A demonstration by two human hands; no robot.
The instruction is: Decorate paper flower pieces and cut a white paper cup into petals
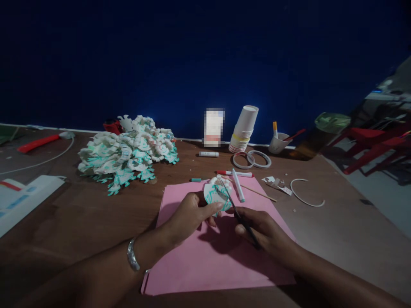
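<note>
1. Over the pink paper (224,261), my left hand (192,209), thumb and fingers clamped, pinches a green-marked cutout (212,194)
2. My right hand (261,224), fingers wrapped around scissors (238,214), works beside it
3. Beyond the pink paper, a white tube (208,154) carries unreadably small print

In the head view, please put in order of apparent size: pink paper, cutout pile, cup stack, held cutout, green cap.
1. Pink paper
2. Cutout pile
3. Cup stack and held cutout: too alike to rank
4. Green cap
</note>
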